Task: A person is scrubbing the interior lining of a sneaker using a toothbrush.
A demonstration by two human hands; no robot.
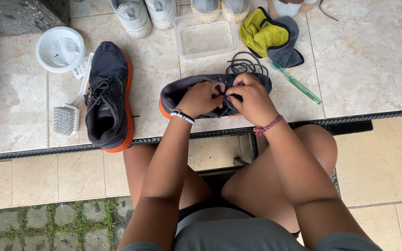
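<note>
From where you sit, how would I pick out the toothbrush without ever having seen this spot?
Start at the dark shoe with the orange sole that the left hand and right hand are working on, on the pale tiled floor. Just to its right, below the yellow and grey cloths, lies the toothbrush. It is the only slim, see-through green thing there, lying diagonally.

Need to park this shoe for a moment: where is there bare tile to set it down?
Bare tile lies right of the green toothbrush, and between the other shoe and the shoe that the left hand and right hand work on. It is crowded by the brush, white lid, clear tub and cloths.
</note>
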